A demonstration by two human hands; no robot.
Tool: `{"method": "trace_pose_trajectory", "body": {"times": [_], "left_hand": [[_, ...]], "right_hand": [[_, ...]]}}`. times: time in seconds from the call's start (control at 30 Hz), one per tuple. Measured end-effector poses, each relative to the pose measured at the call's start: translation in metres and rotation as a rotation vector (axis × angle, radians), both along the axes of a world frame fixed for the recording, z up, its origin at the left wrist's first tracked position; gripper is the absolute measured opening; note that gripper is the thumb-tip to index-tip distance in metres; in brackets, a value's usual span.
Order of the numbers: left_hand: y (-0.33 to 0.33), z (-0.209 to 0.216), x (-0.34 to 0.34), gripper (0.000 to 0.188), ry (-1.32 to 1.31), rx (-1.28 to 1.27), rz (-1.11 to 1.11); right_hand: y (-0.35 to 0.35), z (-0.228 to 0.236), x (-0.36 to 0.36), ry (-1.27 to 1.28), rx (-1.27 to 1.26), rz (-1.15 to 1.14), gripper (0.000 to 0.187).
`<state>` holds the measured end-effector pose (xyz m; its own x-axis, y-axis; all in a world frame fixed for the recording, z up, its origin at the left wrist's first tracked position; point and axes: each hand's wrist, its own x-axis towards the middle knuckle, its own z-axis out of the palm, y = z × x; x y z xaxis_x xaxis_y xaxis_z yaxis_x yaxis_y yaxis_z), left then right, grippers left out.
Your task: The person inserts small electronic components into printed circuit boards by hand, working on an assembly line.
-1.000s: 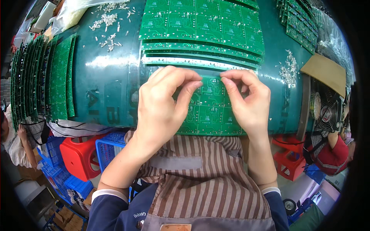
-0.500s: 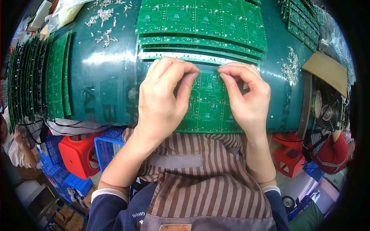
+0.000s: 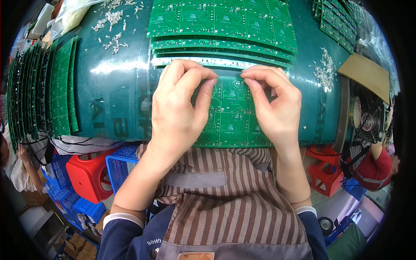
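The near board [image 3: 234, 123], a flat, glossy green rectangle, lay on the smooth worktop [image 3: 117, 82], its near edge beside the striped cloth apron [image 3: 234, 208], probably for easy reach; the left hand [image 3: 177, 104] and right hand [image 3: 279, 106] were at its far part, each with thumb and forefinger tips together, a pinch suited to tiny parts; whether anything sat between the fingers could not be told; beyond the board lay a stack of thin boards [image 3: 221, 19]; beyond it to left and right, small shiny slivers [image 3: 112, 19] lay heaped, perhaps within each hand's reach; well left of it, upright boards [image 3: 62, 89] stood on edge, perhaps saving room.
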<state>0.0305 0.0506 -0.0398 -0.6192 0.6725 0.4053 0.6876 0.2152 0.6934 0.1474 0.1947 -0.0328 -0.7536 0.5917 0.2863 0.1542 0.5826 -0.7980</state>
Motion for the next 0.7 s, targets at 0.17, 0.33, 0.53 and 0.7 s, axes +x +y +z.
{"method": "trace_pose_trajectory", "body": {"times": [0.17, 0.33, 0.53, 0.7], "left_hand": [[0.0000, -0.0002, 0.0002, 0.009, -0.004, 0.006, 0.007], [0.0000, 0.0003, 0.0003, 0.010, -0.013, 0.009, 0.010], [0.0002, 0.0004, 0.0005, 0.010, -0.020, 0.015, 0.014], [0.0016, 0.0006, 0.0004, 0.010, -0.016, 0.006, 0.013]], "right_hand": [[0.0003, -0.0026, 0.0010, 0.010, 0.007, 0.003, 0.009], [-0.0003, -0.0041, 0.0007, 0.016, 0.005, -0.002, 0.009], [-0.0005, -0.0021, 0.0029, -0.013, 0.082, 0.026, 0.013], [-0.0008, -0.0047, 0.0018, 0.043, 0.250, 0.052, 0.011]]}}
